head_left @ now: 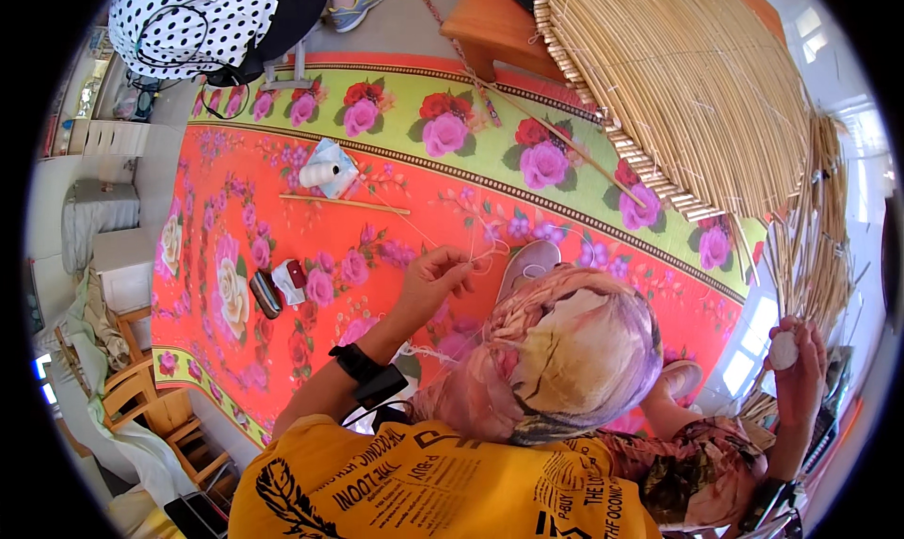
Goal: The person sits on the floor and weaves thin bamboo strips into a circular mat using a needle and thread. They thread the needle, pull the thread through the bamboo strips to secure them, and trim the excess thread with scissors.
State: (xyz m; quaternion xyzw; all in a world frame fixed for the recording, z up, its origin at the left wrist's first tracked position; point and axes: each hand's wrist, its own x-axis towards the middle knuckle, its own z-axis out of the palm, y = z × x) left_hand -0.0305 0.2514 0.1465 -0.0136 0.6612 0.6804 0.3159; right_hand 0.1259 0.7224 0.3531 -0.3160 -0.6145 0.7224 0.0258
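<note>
white thread [476, 254] pinched in left hand [430, 280] fingertips.

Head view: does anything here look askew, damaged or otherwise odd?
The reed mat has a ragged, unfinished right edge where loose reeds splay out unevenly. A single stick lies loose on the floral floor covering.

Left hand [435, 280] raised over floor mat [235, 191], pinching thread [485, 252]. Right hand [799, 370] far right, holding round stone [782, 350], beside reed bundle [810, 247]. Woven reed mat [678, 78] behind, upper right. Thread spool [320, 174] and stick [344, 204] on floor mat, behind left hand.
</note>
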